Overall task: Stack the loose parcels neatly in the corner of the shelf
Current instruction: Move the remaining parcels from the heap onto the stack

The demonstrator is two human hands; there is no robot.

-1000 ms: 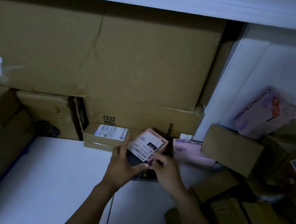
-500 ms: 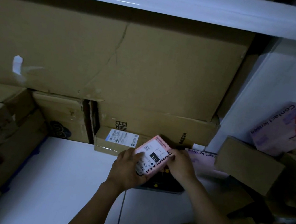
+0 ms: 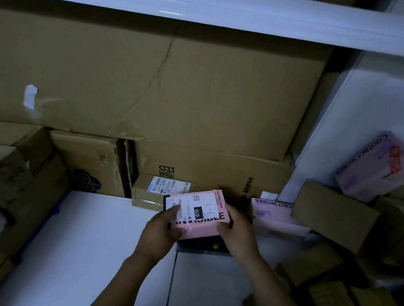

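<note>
Left hand (image 3: 160, 230): grips the left end of the pink box (image 3: 197, 212), thumb laid across its white label, the other fingers curled under and hidden.
Right hand (image 3: 236, 230): clasps the box's right end, fingers wrapped over the far corner.
Pink box, position: held between both hands above the white shelf board (image 3: 88, 254), near the back and right of centre, directly over a black box (image 3: 208, 245); whether the two touch cannot be told.
Pink box, orientation: broad face up, nearly flat; long axis runs left to right, the right end angled away towards the back. The word "INVISIBLE" follows the near long edge; the label sits at the left end.
Black box: lies flat on the shelf board, mostly covered.
Small labelled carton (image 3: 155, 193): just behind the pink box's left end, against the back cartons.
Flat contact-lens box (image 3: 275, 216): just right of the right hand, by the white side wall.
Brown parcel (image 3: 335, 214): tilted, resting on the heap at right.
Tilted contact-lens box (image 3: 382, 166): atop that heap, leaning on the wall.
Large carton (image 3: 154, 80): fills the back of the shelf, creased.
</note>
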